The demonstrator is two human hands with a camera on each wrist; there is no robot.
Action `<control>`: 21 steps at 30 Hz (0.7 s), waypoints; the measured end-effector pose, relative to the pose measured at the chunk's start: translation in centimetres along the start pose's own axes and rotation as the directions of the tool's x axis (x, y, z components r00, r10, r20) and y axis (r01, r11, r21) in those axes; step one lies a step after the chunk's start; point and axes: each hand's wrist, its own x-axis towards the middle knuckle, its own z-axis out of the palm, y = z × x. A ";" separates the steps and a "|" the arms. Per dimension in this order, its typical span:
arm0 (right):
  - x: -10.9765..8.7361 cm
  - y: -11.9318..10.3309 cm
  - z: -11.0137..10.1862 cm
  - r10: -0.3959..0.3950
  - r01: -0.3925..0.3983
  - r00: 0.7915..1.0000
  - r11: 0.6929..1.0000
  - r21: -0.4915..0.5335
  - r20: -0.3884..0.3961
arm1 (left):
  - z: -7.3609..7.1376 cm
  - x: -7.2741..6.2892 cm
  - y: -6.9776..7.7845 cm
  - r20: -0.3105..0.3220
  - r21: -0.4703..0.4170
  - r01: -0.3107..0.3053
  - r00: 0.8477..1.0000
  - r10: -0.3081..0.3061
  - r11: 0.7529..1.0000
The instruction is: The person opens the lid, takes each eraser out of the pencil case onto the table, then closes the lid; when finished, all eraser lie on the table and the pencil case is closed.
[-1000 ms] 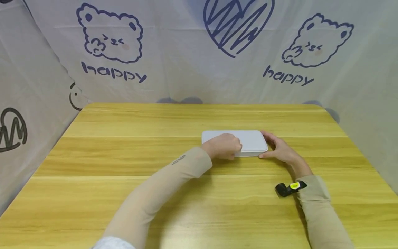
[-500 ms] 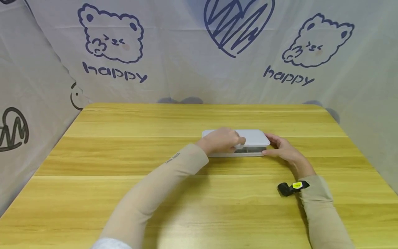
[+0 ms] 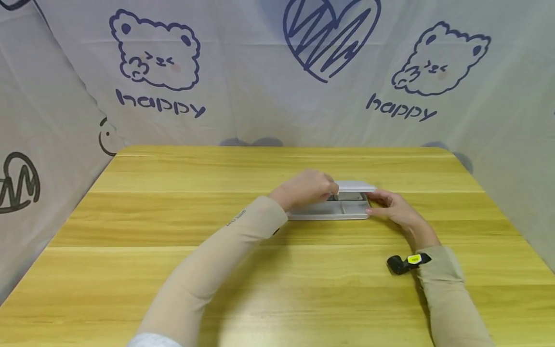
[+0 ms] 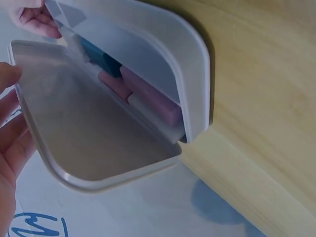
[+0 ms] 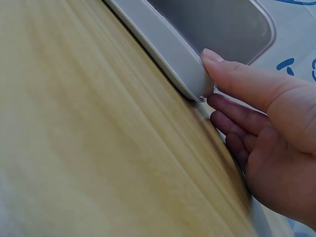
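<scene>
A white hinged case [image 3: 325, 210] with rounded corners stands on the table, its lid [image 4: 89, 123] tilted up and back. My left hand [image 3: 305, 187] holds the lid by its front edge; in the left wrist view the fingers [image 4: 17, 136] lie at that edge. At the case's right end my right hand [image 3: 401, 212] grips the corner, the thumb [image 5: 232, 74] on the rim and the other fingers curled below. Inside, along the hinge side, lie a teal piece [image 4: 101, 57], pink pieces [image 4: 150, 94] and whitish ones. A divider crosses the inside.
The wooden table [image 3: 260, 289] runs all round the case. Behind it hangs a white cloth [image 3: 243, 72] with blue drawings, and another cloth [image 3: 39, 120] borders the left side. A black camera [image 3: 401, 263] is strapped to the right wrist.
The lid was closed a second ago. My left hand has raised its front edge up and away, exposing the inside. The right hand has stayed at the case's right end, shifting slightly.
</scene>
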 end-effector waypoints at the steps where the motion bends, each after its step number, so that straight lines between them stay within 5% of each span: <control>1: 0.0 0.0 0.0 -0.001 0.001 1.000 1.000 -0.005 0.002 | -0.1 0.0 -0.1 0.000 -0.004 0.011 1.000 -0.011 1.000; 6: 0.0 -0.1 -0.2 0.011 -0.011 1.000 1.000 -0.019 0.015 | -0.7 0.2 -0.3 0.015 0.023 0.080 0.997 -0.080 0.997; 13: 0.1 -0.1 -0.3 -0.009 0.010 1.000 0.999 -0.034 0.018 | -0.3 0.4 -1.1 -0.158 0.139 0.047 0.987 -0.025 0.989; 21: 0.0 -0.2 -0.2 -0.009 0.009 1.000 1.000 -0.027 0.003 | -0.6 0.5 -1.4 -0.112 0.254 0.080 0.992 -0.053 0.964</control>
